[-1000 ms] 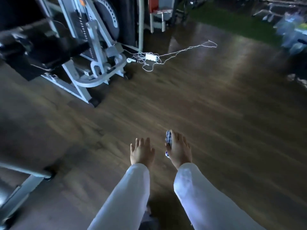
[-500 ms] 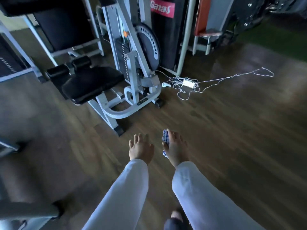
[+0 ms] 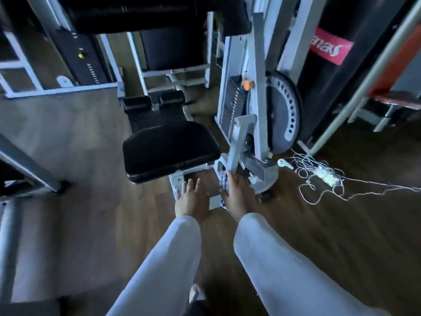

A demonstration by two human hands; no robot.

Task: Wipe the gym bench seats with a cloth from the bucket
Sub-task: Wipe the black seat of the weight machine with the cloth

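Note:
A black padded seat (image 3: 168, 149) of a grey weight machine stands just ahead of my hands, slightly to the left. My right hand (image 3: 237, 197) grips a blue-and-white checked cloth (image 3: 224, 180), which shows only at the thumb side. My left hand (image 3: 192, 198) is held out beside it with fingers relaxed and holds nothing. Both hands hover in the air below the seat's front edge. No bucket is in view.
The machine's grey frame, weight stack and round cam plate (image 3: 280, 115) rise right of the seat. A tangled white cable with a power strip (image 3: 325, 176) lies on the wooden floor at right. A black punching bag (image 3: 341, 60) and other machine frames (image 3: 27, 169) stand around.
The view has swung left and closer, so the black seat now lies right in front of my hands. Both hands keep the same pose, the right still holding the cloth.

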